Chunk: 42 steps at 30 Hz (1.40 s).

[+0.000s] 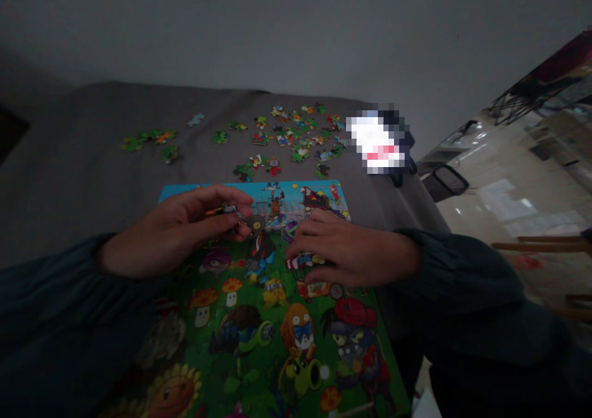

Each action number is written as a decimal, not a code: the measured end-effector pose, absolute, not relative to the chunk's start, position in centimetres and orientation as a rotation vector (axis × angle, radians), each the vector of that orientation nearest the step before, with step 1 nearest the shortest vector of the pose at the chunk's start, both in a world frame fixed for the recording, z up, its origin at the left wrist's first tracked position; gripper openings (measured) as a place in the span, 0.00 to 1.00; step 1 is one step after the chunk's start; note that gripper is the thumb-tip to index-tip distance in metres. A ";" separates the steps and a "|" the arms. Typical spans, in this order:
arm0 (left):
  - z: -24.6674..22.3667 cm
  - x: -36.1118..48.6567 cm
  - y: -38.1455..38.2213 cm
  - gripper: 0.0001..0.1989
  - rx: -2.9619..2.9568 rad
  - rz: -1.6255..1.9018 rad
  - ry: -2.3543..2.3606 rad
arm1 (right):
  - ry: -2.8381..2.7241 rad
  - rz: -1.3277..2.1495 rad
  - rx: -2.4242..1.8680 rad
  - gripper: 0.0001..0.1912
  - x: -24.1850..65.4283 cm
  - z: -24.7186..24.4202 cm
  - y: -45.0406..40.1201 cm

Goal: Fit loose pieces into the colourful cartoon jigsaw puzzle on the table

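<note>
A cartoon jigsaw puzzle (250, 344) with plants and zombies lies before me, its blue top edge facing the wall. My left hand (185, 221) is above its upper left part, fingers curled around a small puzzle piece (227, 209) that the thumb and fingers partly hide. Over the upper right part, my right hand (342, 248) has its fingers bent down around another puzzle piece (303, 261) with red and white stripes, at the puzzle's surface. Whether that piece is seated cannot be told.
Loose puzzle pieces (300, 131) are scattered on the grey cloth (194, 159) behind the puzzle, with a smaller cluster (150, 137) at the left. A blurred-out bright screen (377, 143) stands at the back right. Beyond the table's right side are a tiled floor and chairs.
</note>
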State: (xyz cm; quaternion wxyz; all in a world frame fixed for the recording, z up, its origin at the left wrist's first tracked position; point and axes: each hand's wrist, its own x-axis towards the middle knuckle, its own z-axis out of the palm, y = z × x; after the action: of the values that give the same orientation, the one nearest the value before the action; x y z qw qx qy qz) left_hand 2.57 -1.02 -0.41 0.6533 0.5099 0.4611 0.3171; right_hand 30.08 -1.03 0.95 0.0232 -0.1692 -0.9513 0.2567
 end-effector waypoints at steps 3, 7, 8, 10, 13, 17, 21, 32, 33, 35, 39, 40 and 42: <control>-0.3 2.7 -1.0 0.10 1.143 0.719 1.049 | -2.914 0.787 -0.571 0.15 29.8 0.9 -1.3; -0.3 2.7 -1.1 0.11 1.150 0.714 1.051 | -2.879 0.713 -0.766 0.17 29.2 0.7 -1.8; -0.4 2.7 -1.0 0.11 1.157 0.715 1.047 | -2.880 0.697 -0.800 0.17 29.1 0.6 -1.9; -0.4 2.6 -1.0 0.11 1.170 0.708 1.041 | -2.867 0.680 -0.804 0.18 29.0 0.6 -1.9; -0.3 2.5 -0.9 0.10 1.248 0.681 1.053 | -2.787 0.659 -0.741 0.15 29.1 0.8 -1.9; 0.1 2.7 -1.8 0.11 1.722 0.596 1.129 | -2.764 0.628 -0.668 0.15 29.3 0.9 -2.0; 0.0 3.8 -3.7 0.14 2.294 0.479 1.102 | -2.859 0.612 -0.751 0.20 29.3 0.5 -2.0; -1.7 4.1 -4.9 0.25 2.574 0.350 0.978 | -2.868 0.627 -0.759 0.23 29.0 0.1 -2.3; -1.8 4.1 -4.9 0.26 2.581 0.352 0.978 | -2.875 0.625 -0.765 0.23 29.0 0.1 -2.3; -2.0 4.0 -4.8 0.27 2.599 0.363 0.983 | -2.881 0.620 -0.778 0.23 28.9 0.1 -2.4; -2.3 4.0 -4.6 0.28 2.645 0.408 0.966 | -2.875 0.610 -0.793 0.23 29.0 0.1 -2.4; -2.4 4.0 -4.6 0.28 2.656 0.422 0.958 | -2.874 0.608 -0.794 0.23 29.0 0.1 -2.4; -2.4 4.1 -4.5 0.27 2.668 0.441 0.932 | -2.873 0.604 -0.799 0.24 29.0 0.1 -2.4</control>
State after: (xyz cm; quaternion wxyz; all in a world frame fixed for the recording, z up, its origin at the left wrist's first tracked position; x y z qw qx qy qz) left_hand 4.08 -4.47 -2.43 0.1401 0.9235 0.3226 0.1528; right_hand 28.96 -2.39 0.06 0.0496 -0.2623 -0.9431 0.1984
